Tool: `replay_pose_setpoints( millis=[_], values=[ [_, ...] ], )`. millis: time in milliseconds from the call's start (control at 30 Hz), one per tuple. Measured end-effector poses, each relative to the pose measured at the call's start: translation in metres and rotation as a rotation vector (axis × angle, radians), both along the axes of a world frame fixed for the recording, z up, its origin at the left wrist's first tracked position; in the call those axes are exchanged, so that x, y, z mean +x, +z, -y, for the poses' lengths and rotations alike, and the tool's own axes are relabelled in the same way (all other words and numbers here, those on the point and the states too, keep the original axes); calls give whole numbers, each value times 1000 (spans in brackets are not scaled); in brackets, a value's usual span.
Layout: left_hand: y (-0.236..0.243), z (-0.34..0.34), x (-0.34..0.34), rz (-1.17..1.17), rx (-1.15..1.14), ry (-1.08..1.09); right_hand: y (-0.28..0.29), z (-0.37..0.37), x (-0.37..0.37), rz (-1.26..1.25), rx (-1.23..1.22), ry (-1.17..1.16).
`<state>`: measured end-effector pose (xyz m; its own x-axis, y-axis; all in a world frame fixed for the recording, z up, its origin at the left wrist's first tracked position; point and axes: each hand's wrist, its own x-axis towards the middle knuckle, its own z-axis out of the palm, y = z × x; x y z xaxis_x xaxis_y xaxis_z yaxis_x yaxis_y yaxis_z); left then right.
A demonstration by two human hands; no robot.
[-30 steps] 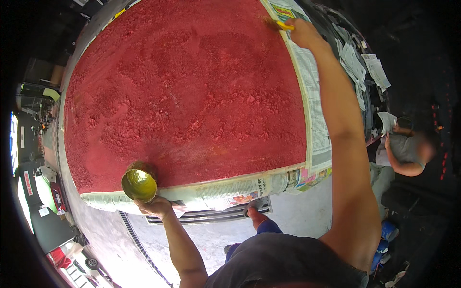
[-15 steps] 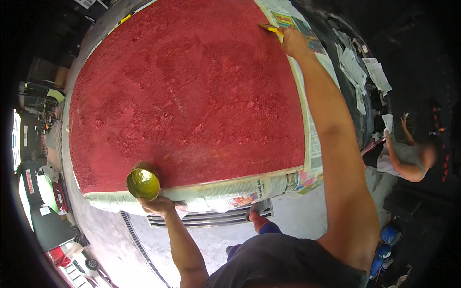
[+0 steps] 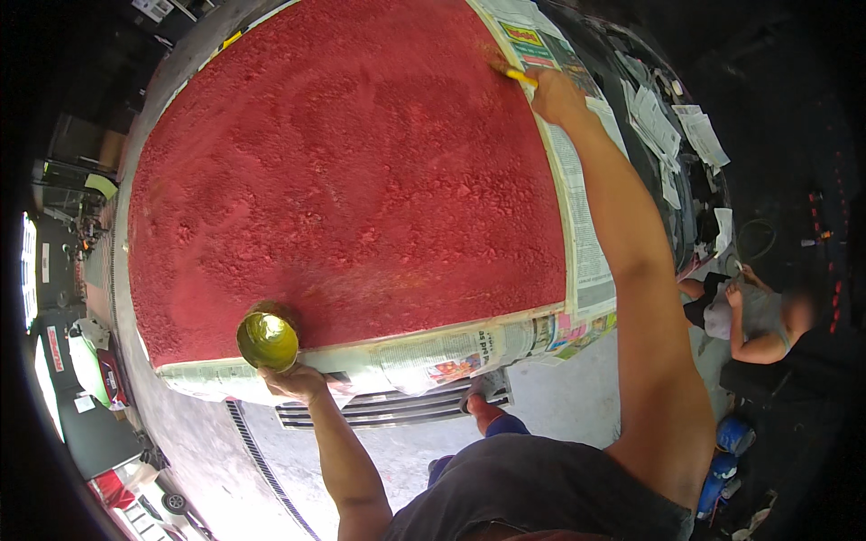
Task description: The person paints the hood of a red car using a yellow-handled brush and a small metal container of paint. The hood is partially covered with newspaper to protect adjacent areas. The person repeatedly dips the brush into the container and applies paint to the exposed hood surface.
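Note:
My right hand (image 3: pixel 559 97) grips the yellow handle of a paintbrush (image 3: pixel 519 74), its dark bristles resting at the right border of a broad red, rough-textured panel (image 3: pixel 361 180). In my left hand (image 3: pixel 296 382) is a round can (image 3: pixel 269 341) with yellow-green, shiny insides; it is tilted toward me over the panel's near left edge. Newspaper sheets (image 3: pixel 577 216) and pale masking tape line the right border. More newspaper (image 3: pixel 424 361) hangs along the near edge beneath the can. The bristle tips are too small to make out clearly.
Another person (image 3: pixel 753 311) is at the right, beside a dark car body (image 3: pixel 695 203) with loose newspapers on it. Blue containers (image 3: pixel 735 435) stand at the lower right. A floor grate (image 3: pixel 397 411) lies below the near edge. Parked vehicles stand at the left.
My right hand has drawn the brush slightly nearer along the panel's right border. The can in my left hand has barely moved. The other person has shifted lower in the picture, arms lowered.

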<state>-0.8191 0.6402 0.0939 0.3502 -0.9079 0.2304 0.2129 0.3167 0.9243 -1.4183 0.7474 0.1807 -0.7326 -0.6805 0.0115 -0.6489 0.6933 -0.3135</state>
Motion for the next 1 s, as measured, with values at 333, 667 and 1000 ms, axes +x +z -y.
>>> replay_pose_setpoints(
  millis=[333,667,1000],
  values=[
    [3,-1,-1,26,15,-13,36,-32,30,183,-228,32],
    [13,-4,-10,-13,87,-25,67,-62,69,441,-281,209],
    [15,-6,-12,13,18,-43,112,-78,105,412,-1240,57]
  ],
)
